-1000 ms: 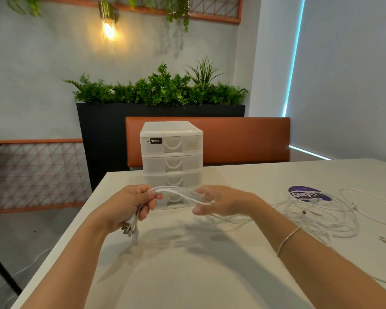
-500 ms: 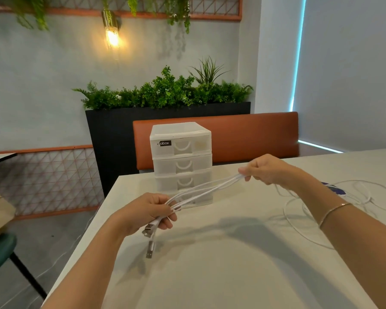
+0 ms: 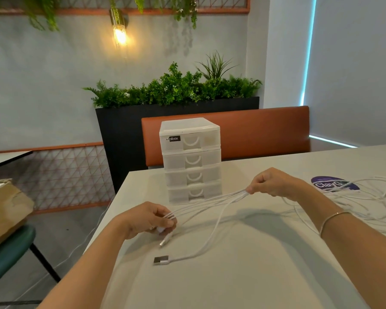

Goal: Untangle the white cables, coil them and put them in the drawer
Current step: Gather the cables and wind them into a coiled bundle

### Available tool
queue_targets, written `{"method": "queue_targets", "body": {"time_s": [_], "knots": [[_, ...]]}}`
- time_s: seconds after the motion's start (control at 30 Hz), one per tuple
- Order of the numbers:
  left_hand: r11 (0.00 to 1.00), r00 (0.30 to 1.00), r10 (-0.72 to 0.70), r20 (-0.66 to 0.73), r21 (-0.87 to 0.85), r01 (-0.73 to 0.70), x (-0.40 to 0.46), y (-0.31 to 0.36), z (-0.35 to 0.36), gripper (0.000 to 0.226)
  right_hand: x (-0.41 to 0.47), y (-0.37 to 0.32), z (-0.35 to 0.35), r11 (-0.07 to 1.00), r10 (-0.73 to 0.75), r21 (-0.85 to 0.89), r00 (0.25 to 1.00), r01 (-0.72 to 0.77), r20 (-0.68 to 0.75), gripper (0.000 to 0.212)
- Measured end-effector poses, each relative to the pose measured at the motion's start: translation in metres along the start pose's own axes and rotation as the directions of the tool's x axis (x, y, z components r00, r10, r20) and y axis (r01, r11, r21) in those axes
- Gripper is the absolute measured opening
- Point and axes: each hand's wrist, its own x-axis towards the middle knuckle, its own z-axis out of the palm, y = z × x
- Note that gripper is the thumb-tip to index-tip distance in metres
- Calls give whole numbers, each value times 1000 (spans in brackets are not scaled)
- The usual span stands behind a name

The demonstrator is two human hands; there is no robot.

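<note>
A bundle of white cables (image 3: 210,202) is held taut above the table (image 3: 243,275) between both hands — pinched near its plug ends by the left hand (image 3: 147,219) and gripped further along by the right hand (image 3: 274,182). One USB plug (image 3: 161,260) has dropped loose onto the table. The rest of the cables lie in a loose tangle (image 3: 361,201) to the right, and the drawer unit (image 3: 191,160) stands closed behind. The cables look light, limp and smooth, so slipping and re-snagging seem likely — they are best taken near the stiff plug ends.
</note>
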Motion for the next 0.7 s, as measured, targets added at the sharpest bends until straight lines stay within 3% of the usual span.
{"method": "queue_targets", "body": {"time_s": [0.17,0.43,0.6,0.7], "knots": [[992,994,-19,-109,123,33,3,3,4,7,2,4,-5,1000,3,31,1000,-4,24,19],[943,997,-27,-71,329,49,3,4,12,13,-1,15,-16,999,10,-41,992,-5,129,30],[859,996,-70,48,510,35,2,13,8,17,-4,14,-21,999,-18,-37,991,23,133,29],[791,987,-93,127,611,-4,5,33,3,43,-5,3,-25,997,-71,-27,989,75,132,27]]}}
